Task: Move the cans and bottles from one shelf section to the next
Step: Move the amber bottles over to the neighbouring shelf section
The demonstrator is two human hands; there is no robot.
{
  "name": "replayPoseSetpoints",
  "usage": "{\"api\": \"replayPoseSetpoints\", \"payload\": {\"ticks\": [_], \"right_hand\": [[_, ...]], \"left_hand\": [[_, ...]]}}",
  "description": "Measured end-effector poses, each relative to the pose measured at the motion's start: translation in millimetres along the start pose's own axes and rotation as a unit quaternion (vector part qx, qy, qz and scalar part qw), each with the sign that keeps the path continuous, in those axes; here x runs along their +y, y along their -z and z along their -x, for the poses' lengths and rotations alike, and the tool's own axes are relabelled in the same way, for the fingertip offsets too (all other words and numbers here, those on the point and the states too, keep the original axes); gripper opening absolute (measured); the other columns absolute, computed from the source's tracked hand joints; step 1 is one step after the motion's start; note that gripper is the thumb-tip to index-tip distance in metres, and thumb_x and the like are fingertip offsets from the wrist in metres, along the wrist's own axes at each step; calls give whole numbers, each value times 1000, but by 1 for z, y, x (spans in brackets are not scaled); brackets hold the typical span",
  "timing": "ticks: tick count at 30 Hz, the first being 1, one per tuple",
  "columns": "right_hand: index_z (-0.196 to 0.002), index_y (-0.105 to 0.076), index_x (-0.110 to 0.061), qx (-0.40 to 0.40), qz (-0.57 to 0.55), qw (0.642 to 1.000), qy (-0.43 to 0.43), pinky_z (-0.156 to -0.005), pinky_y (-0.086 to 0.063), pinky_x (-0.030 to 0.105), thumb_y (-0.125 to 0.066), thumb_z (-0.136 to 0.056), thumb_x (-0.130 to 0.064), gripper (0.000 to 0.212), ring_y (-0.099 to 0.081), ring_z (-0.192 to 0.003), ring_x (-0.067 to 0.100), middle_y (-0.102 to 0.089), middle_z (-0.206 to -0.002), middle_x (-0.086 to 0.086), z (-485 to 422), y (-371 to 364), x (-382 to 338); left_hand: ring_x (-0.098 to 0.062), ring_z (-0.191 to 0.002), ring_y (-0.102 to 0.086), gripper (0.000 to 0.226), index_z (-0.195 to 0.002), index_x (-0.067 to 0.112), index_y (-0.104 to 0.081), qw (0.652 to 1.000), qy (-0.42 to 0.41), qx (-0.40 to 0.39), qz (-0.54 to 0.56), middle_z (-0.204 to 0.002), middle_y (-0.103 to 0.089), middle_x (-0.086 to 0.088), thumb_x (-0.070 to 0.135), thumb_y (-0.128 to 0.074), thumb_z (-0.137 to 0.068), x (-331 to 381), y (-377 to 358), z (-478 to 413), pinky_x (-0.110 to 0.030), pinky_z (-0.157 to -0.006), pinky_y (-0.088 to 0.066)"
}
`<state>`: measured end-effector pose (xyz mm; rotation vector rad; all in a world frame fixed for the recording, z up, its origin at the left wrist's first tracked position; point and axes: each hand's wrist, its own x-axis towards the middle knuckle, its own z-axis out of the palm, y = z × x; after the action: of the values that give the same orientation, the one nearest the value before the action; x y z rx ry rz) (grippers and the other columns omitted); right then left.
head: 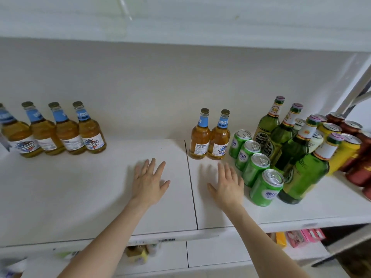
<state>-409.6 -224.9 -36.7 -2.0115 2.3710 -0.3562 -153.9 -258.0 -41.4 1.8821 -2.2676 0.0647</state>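
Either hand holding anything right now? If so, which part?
Nothing held. Left hand and right hand are both open with spread fingers over the shelf, short of the amber bottles.

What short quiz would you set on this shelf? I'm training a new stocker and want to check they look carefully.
1. True or false: the left hand grips a bottle.
2. How many green cans stand in the front row? A two, B four, C six.
3. Fill in: the two amber bottles next to those cans stand on the cans' ___ side.
Key: 1 false, it is flat and holds nothing; 2 B; 3 left.
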Motion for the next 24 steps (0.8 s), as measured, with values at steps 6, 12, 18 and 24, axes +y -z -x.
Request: {"api": "replayPoseSetpoints", "payload": {"ticks": [6, 12, 18, 24], "right_hand": [[-157, -10, -21, -2, 48, 999, 24, -120, -16, 48, -42, -96, -58, 78, -13, -152, 22, -15, -166, 4, 43, 10, -12], [-158, -8, -22, -13, 53, 998, 28, -120, -12, 49, -38, -97, -60, 78, -9, -153, 23, -11, -167, 3, 98, 15, -35], [-158, -7, -21, -21, 40, 998, 52, -121, -9, 49, -37, -97, -59, 78, -8, -153, 23, -9, -167, 3, 157, 17, -77], [-158, -10, -21, -3, 25, 997, 69, -121, -9, 50, -38, -98, -59, 76, -7, -153, 23, -11, -167, 4, 194, 18, -127]], "left_hand": [[-26, -153, -7, 68, -157, 31, -15, 999, 26, -33, -33, -166, -13, -6, 61, -30, -98, -12, 11, 47, -49, -122, -3], [-25, -153, -5, 68, -157, 31, -13, 997, 54, -50, -27, -166, -11, -6, 60, -29, -98, -33, 24, 119, -49, -122, -2], [-26, -153, -3, 69, -157, 31, -10, 996, 59, -55, -33, -166, -9, -6, 63, -27, -98, -57, 41, 185, -50, -123, -2], [-27, -154, -3, 70, -158, 32, -9, 997, 46, -47, -28, -167, -8, -7, 63, -27, -98, -92, 56, 216, -52, -123, -3]]}}
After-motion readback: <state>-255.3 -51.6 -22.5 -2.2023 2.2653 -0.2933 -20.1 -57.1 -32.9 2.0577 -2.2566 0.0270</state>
